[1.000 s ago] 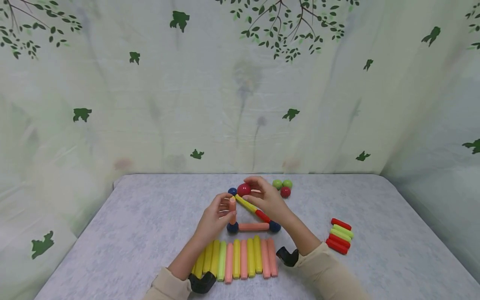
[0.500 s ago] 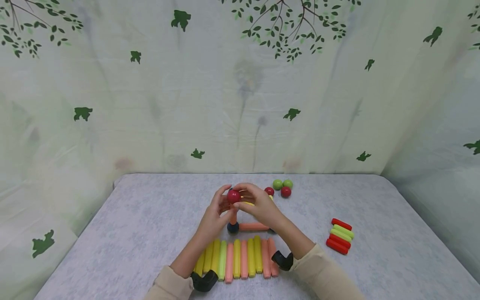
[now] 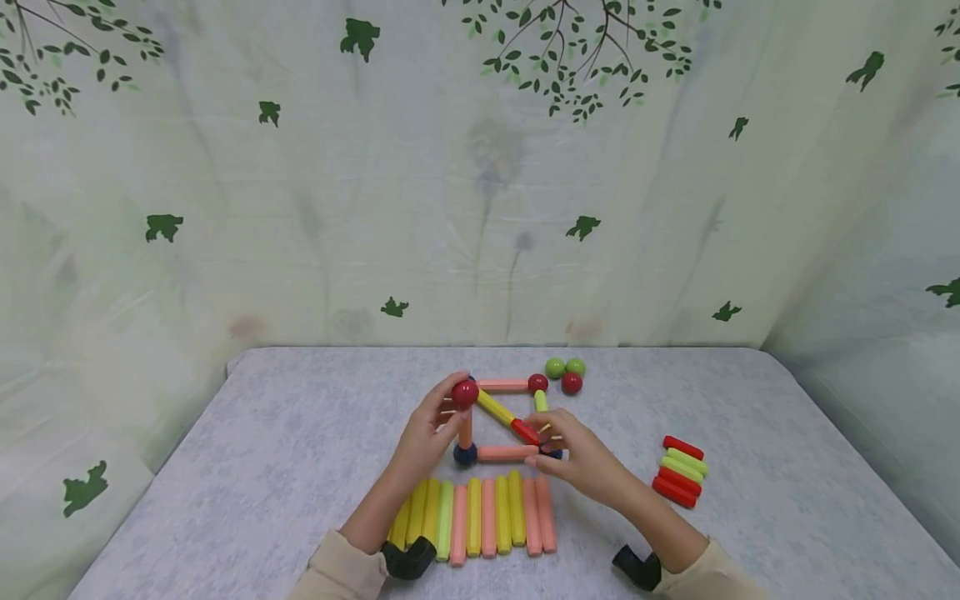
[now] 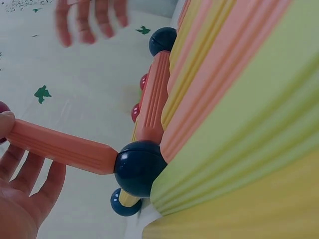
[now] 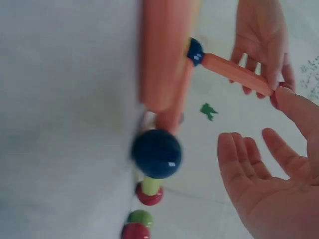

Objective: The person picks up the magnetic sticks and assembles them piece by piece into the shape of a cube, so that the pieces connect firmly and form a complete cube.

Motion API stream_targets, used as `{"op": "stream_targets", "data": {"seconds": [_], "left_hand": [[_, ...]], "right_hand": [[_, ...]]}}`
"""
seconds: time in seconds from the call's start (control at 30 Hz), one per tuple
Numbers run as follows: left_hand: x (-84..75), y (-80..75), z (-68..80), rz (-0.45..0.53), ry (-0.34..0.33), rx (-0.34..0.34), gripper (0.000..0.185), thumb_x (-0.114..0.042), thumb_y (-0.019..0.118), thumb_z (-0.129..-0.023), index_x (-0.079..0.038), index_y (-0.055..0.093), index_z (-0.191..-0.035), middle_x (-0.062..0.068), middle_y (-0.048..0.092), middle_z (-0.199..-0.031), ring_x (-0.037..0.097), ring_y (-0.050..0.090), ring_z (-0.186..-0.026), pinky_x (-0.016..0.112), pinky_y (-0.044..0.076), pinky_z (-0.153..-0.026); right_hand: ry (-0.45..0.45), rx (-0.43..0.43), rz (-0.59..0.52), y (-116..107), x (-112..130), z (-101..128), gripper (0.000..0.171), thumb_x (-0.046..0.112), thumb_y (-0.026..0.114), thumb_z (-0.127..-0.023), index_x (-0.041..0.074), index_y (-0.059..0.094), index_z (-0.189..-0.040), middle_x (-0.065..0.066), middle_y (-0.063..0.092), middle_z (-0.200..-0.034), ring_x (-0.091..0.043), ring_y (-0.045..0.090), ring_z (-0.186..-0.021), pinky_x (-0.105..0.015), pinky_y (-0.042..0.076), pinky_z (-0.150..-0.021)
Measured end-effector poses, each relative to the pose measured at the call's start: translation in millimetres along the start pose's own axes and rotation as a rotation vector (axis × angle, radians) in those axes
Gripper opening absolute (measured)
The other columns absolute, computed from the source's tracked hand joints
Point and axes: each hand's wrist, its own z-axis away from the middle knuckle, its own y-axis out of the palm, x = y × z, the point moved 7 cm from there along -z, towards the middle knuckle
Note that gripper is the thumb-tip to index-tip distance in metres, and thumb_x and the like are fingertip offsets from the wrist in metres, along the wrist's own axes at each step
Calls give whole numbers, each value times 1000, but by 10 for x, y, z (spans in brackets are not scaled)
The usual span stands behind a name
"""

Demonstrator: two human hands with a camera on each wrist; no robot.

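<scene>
My left hand [image 3: 427, 429] holds an orange building stick [image 4: 65, 147] near its top, thumb at the end by a red ball [image 3: 465, 394]. The stick rises from a dark blue ball [image 4: 140, 169] at the near left corner of a frame of sticks and balls. My right hand [image 3: 587, 457] is over the near right corner in the head view, overlapping the blue ball there. In the right wrist view its fingers [image 5: 232, 159] are spread and hold nothing. Across the frame runs a diagonal of a yellow stick [image 3: 495, 407] and a red stick [image 3: 525, 431].
A row of yellow, pink and green sticks [image 3: 474, 517] lies in front of the frame. Short red and green sticks [image 3: 678, 472] are stacked at the right. Beyond the frame sit two green balls [image 3: 555, 368] and a loose red ball [image 3: 572, 383]. A leaf-printed cloth [image 3: 480, 208] hangs behind the table.
The right hand brought the red ball left onto the top of the upright orange stick, let go, and moved back right and nearer. The left hand stays around the stick.
</scene>
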Motion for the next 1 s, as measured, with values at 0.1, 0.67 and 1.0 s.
{"op": "stream_targets", "data": {"seconds": [0.1,0.67,1.0], "left_hand": [[-104,-12,14,-2,-1,13,47,6,55,-85,-5,43,-129,17,51,-118,29,53,-98,42,46,-81],[-91,-39,9,15,-82,20,42,-8,58,-88,-7,45,-128,11,54,-115,24,52,-99,39,45,-83],[-106,-45,1,16,-81,30,42,-7,57,-88,-7,45,-128,11,53,-116,26,52,-101,41,44,-84]], "right_hand": [[98,83,21,101,-188,119,46,15,68,-81,5,47,-121,-10,48,-108,-21,51,-92,-32,47,-79],[400,107,304,222,-299,259,32,12,69,-76,8,50,-102,-1,47,-65,-14,45,-54,-23,35,-45],[39,-203,106,-187,157,-127,29,9,66,-82,11,61,-110,3,57,-98,-16,50,-80,-24,47,-65]]}}
